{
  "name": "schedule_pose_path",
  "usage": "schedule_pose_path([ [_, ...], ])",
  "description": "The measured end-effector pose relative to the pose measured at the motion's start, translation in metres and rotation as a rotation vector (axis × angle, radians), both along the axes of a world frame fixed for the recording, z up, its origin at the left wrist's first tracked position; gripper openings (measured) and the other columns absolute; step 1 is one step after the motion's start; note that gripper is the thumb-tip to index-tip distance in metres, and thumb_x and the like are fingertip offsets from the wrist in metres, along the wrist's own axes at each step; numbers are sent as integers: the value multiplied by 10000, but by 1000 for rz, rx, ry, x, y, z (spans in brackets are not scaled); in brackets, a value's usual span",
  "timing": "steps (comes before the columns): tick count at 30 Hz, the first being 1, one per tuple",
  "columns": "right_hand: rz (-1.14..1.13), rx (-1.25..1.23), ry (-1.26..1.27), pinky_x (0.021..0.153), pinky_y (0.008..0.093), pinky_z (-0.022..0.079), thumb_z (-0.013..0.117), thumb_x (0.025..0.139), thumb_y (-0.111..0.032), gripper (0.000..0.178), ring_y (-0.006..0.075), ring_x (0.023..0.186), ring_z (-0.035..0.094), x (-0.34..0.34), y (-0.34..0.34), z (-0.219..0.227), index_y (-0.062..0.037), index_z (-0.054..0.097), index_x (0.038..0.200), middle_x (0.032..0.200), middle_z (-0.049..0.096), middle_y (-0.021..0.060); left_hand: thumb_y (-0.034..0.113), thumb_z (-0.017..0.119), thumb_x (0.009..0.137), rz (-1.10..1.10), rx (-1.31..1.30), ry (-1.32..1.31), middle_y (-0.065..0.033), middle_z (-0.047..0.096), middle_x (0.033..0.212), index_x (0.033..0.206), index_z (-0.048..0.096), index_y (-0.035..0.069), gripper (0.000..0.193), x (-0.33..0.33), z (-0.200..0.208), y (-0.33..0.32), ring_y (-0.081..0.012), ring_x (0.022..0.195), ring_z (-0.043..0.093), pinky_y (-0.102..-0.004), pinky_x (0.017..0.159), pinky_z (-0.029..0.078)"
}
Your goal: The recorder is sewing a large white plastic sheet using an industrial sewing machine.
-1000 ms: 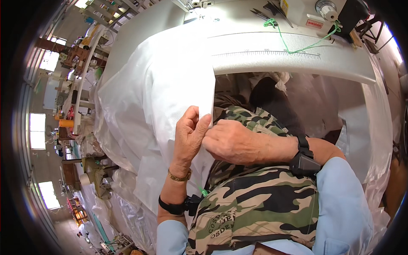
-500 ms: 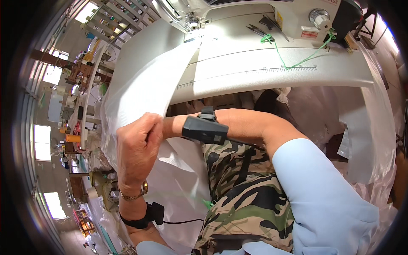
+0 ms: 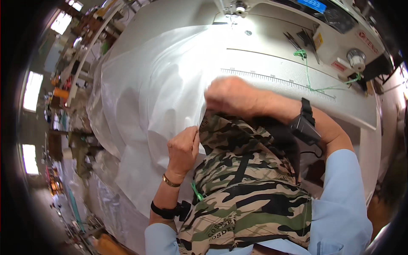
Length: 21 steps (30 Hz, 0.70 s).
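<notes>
A large sheet of thin white material [image 3: 165, 91] hangs over the left of the sewing table and down beside my lap. Near my lap, my left hand [image 3: 183, 148] is closed on the sheet's right edge, its thumb along the top. Higher up the same edge, my right hand [image 3: 231, 97] is curled with the knuckles up; motion blurs it and its fingertips are hidden. The upper end of the sheet lies by the needle area of a white sewing machine [image 3: 233, 20], under a bright lamp. Black devices are strapped to both forearms.
Thread snips [image 3: 292, 41] and other dark tools lie beside the machine's body. Green thread [image 3: 307, 70] trails over the bed near a printed ruler scale [image 3: 272, 79]. A control dial [image 3: 356, 59] sits at the right. Cluttered workbenches stand to the left.
My hands were together at the left, wrists crossed. My right hand has moved right and up to the table edge, my left hand right. The view has shifted, and the sheet now spreads wider.
</notes>
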State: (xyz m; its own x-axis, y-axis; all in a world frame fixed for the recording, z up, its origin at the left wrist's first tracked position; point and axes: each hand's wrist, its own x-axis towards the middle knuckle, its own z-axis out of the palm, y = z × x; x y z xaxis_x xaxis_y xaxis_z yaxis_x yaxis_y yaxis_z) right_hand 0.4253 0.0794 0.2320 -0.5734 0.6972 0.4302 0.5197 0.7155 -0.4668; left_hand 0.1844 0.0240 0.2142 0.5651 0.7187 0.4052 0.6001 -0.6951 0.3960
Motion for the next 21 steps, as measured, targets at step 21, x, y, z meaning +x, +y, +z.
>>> schedule_pose_path([
  [21,121,-33,-189,928,363,426,697,855,-259,162,186,1025,528,31,46,13,-135,656,950,1015,615,-3,-8,675,845,197,-378,-350,-13,559,920,1232,614,-19,392,16,12,-10,-59,680,461,-202,560,381],
])
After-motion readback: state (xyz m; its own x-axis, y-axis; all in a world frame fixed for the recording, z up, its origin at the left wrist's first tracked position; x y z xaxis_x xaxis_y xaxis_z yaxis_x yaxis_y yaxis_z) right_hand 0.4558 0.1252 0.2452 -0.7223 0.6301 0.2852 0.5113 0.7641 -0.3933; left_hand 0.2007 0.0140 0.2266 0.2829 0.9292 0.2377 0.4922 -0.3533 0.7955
